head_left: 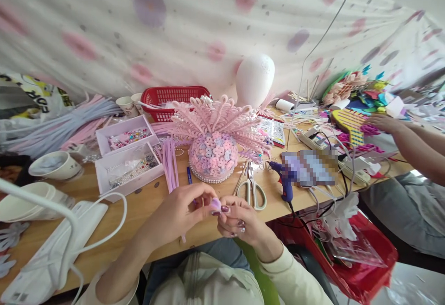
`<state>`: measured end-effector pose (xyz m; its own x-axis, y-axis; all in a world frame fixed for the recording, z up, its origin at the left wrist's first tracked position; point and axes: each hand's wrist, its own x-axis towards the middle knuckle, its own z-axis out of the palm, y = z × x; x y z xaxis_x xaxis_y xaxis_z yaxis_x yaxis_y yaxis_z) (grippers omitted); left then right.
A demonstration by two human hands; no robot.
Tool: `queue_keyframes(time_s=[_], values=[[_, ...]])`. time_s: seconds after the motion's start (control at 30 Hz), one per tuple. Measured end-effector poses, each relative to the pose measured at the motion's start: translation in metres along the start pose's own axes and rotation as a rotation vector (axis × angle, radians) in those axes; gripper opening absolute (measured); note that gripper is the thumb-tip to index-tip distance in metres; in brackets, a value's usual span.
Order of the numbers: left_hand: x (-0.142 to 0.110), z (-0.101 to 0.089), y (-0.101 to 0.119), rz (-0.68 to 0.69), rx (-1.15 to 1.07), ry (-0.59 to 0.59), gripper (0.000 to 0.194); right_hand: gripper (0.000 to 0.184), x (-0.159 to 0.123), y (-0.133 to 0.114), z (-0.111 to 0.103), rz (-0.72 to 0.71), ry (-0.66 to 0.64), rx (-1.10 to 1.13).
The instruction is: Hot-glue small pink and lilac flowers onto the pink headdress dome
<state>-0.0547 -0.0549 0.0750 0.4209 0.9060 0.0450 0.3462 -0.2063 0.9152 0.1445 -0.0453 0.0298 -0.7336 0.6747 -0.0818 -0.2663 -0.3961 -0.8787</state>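
Note:
Close in front of my body, a small looped piece of lilac pipe cleaner (216,202) is pinched between both hands. My left hand (191,208) grips it from one side with thumb and fingertips. From the other side my right hand (240,219) closes on it, its fingers curled in. Just beyond them stands a dome covered in pink and lilac pipe-cleaner flowers (213,156), with pearl trim at its base. Pink feathery pipe-cleaner plumes (219,117) fan out above the dome. Scissors (251,189) and a blue pen (189,175) lie near my hands.
A purple glue gun (285,180) lies to the right, among cables and a power strip (358,173). At left are bead boxes (130,170), paper cups (55,166) and a white lamp base (55,254). Behind stand a red basket (174,94) and foam head (255,80). Another person's arm (410,131) reaches in at right.

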Motion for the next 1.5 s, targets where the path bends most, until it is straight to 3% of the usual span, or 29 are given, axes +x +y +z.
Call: queue_keyframes(time_s=[0.13,0.17,0.23,0.3,0.4,0.5,0.6,0.7,0.87,0.97,1.03,1.1,1.23,1.4,1.5], values=[[-0.001,0.009,-0.005,-0.217,-0.093,-0.046,0.026,0.019,-0.010,-0.013,0.006,-0.292,0.149,-0.902],[-0.001,0.011,-0.007,-0.231,-0.102,-0.066,0.027,0.017,-0.011,-0.015,0.008,-0.341,0.142,-1.071],[-0.001,0.012,-0.008,-0.229,-0.122,-0.083,0.025,0.016,-0.011,-0.014,0.009,-0.374,0.122,-1.208],[-0.002,0.012,-0.009,-0.182,-0.095,-0.068,0.022,0.015,-0.009,-0.010,0.009,-0.331,0.159,-1.105],[-0.003,0.013,-0.011,0.015,0.046,0.041,0.021,0.021,-0.003,0.000,0.011,-0.203,0.203,-0.518],[-0.004,0.015,-0.016,0.314,0.124,0.147,0.020,0.029,0.001,0.009,0.017,0.020,0.100,0.202],[-0.005,0.015,-0.019,0.489,0.116,0.224,0.017,0.035,0.001,0.014,0.020,0.137,0.011,0.502],[-0.005,0.014,-0.020,0.406,0.072,0.289,0.011,0.029,0.001,0.014,0.015,0.069,-0.005,0.414],[-0.008,0.018,-0.017,0.096,-0.132,0.391,0.011,0.028,0.002,0.006,0.006,-0.183,0.166,-0.205],[-0.013,0.023,-0.016,0.121,-0.171,0.478,0.011,0.019,0.002,0.002,0.007,-0.319,0.274,-0.607],[-0.016,0.025,-0.017,0.207,-0.033,0.566,0.015,0.014,0.002,0.002,0.009,-0.445,0.431,-0.810],[-0.019,0.026,-0.018,0.300,0.153,0.630,0.021,0.022,0.002,0.005,0.014,-0.525,0.546,-0.862],[-0.023,0.029,-0.022,0.395,0.316,0.627,0.035,0.022,0.006,0.013,0.024,-0.533,0.509,-0.801],[-0.032,0.029,-0.021,0.189,0.069,0.547,0.027,0.022,0.010,0.017,0.029,-0.573,0.542,-0.753],[-0.035,0.028,-0.020,0.062,-0.028,0.572,0.019,0.029,0.011,0.019,0.029,-0.613,0.536,-0.764]])
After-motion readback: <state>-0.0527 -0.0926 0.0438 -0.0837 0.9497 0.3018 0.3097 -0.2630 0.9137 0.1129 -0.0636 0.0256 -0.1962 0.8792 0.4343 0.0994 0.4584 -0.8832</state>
